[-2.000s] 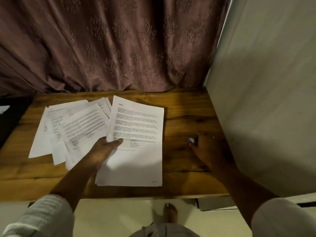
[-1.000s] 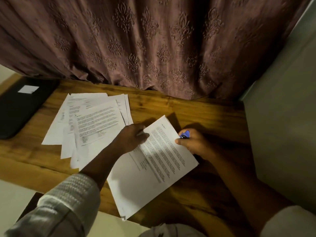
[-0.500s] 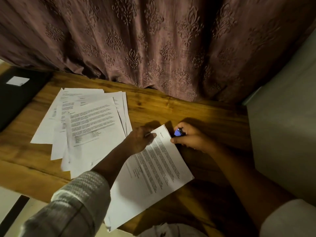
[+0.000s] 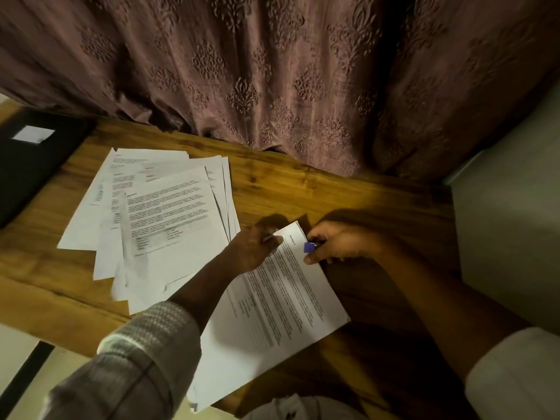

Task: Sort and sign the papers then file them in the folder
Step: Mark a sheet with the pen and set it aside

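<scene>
A tilted set of printed sheets (image 4: 291, 304) lies at the near middle of the wooden table (image 4: 348, 192), its lower end hanging past the front edge. My left hand (image 4: 254, 250) presses down on its top left corner. My right hand (image 4: 339, 244) pinches a small blue clip (image 4: 309, 247) at the sheets' top right edge. Several more printed papers (image 4: 169, 219) lie fanned out to the left. A black folder (image 4: 30, 165) with a white label sits at the far left of the table.
A patterned brown curtain (image 4: 272, 71) hangs along the table's back edge. A pale wall (image 4: 509, 222) closes off the right side. Bare wood shows between the fanned papers and the curtain.
The sheets under my left hand have turned and slid to the right. My right hand has come from the bare wood to their top corner with the blue clip.
</scene>
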